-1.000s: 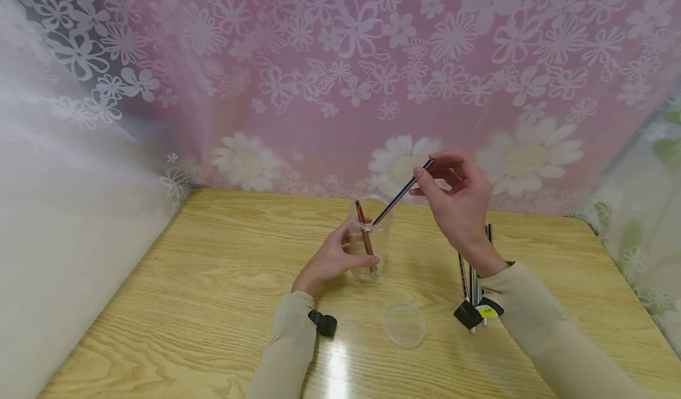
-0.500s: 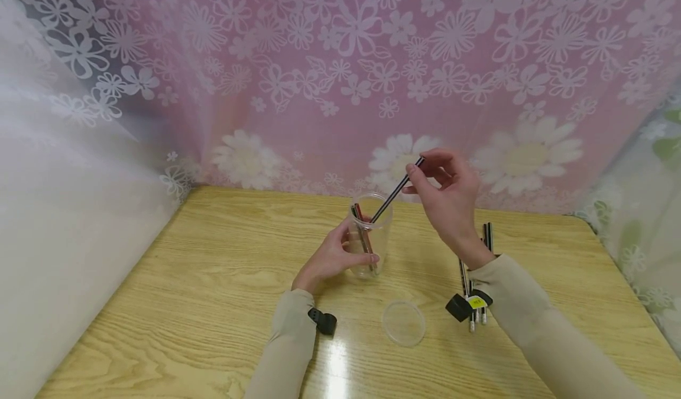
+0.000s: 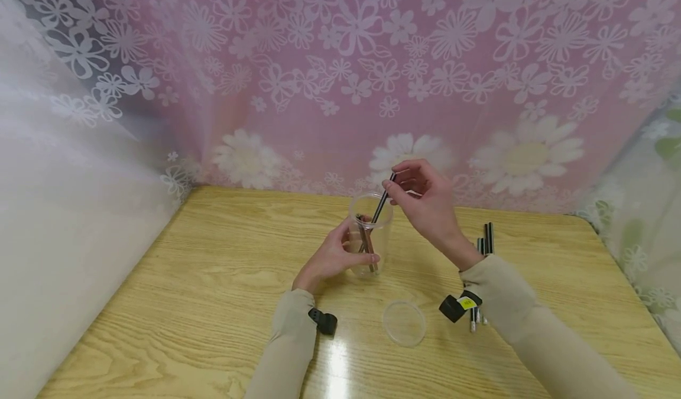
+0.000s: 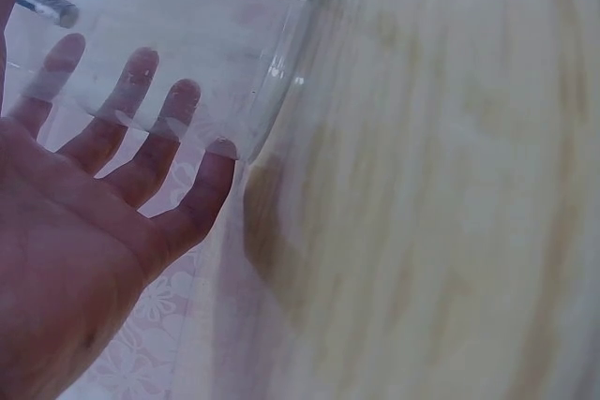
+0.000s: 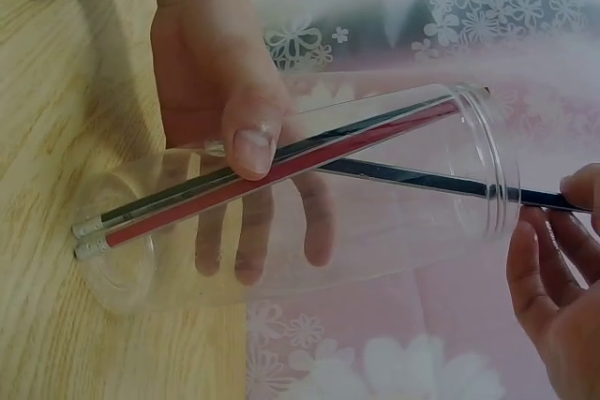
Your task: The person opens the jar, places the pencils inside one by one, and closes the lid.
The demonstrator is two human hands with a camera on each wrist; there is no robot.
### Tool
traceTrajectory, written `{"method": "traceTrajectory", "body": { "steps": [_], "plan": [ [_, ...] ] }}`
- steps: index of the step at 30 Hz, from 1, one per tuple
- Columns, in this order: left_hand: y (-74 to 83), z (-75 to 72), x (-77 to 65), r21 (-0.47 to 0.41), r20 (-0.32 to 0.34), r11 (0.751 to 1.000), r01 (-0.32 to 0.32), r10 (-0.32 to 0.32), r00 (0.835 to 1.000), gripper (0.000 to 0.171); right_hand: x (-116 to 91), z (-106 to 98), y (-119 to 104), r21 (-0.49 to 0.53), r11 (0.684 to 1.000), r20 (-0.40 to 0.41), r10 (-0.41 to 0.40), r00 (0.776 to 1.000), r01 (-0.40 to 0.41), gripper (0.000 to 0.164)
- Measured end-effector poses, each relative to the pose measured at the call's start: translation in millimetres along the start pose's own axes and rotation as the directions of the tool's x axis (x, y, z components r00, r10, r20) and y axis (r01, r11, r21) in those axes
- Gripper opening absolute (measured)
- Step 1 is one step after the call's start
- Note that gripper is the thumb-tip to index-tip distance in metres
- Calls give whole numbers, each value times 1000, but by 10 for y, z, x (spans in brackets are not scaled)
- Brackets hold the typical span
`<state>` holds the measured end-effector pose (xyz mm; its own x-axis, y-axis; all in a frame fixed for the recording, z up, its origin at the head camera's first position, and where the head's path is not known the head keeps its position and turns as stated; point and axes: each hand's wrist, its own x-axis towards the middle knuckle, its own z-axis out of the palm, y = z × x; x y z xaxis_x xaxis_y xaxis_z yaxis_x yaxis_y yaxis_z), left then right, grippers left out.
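Note:
My left hand (image 3: 335, 254) grips a clear plastic jar (image 3: 384, 251) from its left side, thumb in front and fingers curled behind. The jar's mouth is open. Inside lean a red pencil (image 5: 234, 192) and a dark pencil (image 5: 159, 201), their eraser ends at the bottom in the right wrist view. With thumb and fingertips my right hand (image 3: 428, 207) pinches the top end of another dark striped pencil (image 3: 380, 207). That pencil slants through the mouth, its lower part inside the jar, crossing behind the other two.
A round clear lid (image 3: 404, 324) lies on the wooden table (image 3: 213, 304) in front of the jar. Several dark pencils (image 3: 489, 238) lie to the right, partly hidden under my right forearm. Behind the table hangs a pink flowered curtain (image 3: 330, 62).
My right hand has moved left and slightly down, bringing its pencil deeper into the jar and more upright. The pencils inside have shifted a little. The left hand stays in place.

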<state>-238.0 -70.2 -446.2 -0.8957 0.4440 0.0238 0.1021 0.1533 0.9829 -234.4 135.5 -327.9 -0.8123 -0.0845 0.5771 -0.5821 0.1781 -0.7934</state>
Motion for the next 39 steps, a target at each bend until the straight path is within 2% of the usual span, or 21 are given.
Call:
{"method": "traceTrajectory", "body": {
  "steps": [4,10,14,18,26,34,39],
  "plan": [
    [-8,1,-1,-1,-3,1000,13,-13,1000,74,-8,15,-28,-119,993,64,4,998,3,22],
    [15,1,-16,1,-1,1000,21,-21,1000,74,-26,22,-49,-249,968,143,56,988,-19,14],
    [28,-1,-28,0,0,999,40,-40,999,82,-42,29,-56,-315,949,206,74,976,-5,12],
    [22,0,-29,-9,-2,998,62,-62,998,90,-54,27,-83,-362,932,259,110,960,-9,11],
    [-3,-2,-19,3,-8,998,60,-60,998,87,-41,31,-120,-428,904,327,153,933,2,9],
    [-11,3,-28,-5,2,998,55,-55,998,89,-50,43,-95,-461,885,348,123,930,55,5],
    [0,-5,-22,-8,5,999,36,-36,999,85,-7,38,-126,-484,869,391,109,914,104,5]
  ]
}}
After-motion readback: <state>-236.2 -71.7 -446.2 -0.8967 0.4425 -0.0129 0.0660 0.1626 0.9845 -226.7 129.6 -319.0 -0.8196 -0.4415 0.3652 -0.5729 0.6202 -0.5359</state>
